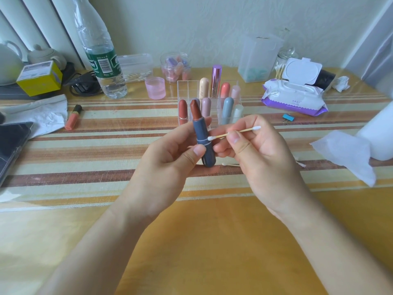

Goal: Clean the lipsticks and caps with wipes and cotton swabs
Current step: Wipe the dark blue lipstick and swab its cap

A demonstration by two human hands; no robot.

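My left hand (pixel 170 154) holds an uncapped lipstick (pixel 203 137) upright: a grey-blue tube with a brown-red bullet at the top. My right hand (pixel 257 154) pinches a cotton swab (pixel 234 133) between thumb and fingers. The swab's left tip touches the tube's side near its pale ring. Behind both hands stands a clear acrylic organizer (pixel 187 90) with several capped lipsticks in it. An open pack of wet wipes (pixel 295 96) lies at the back right. A used cotton swab (pixel 230 164) lies on the mat under my right hand.
A water bottle (pixel 102 52), a pink cup (pixel 155 87), a jar of small items (pixel 175 67) and a clear box (pixel 258 58) stand at the back. A lip gloss (pixel 73 117), crumpled paper (pixel 42 113) and a phone (pixel 10 145) lie left. A white tissue (pixel 348 154) lies right.
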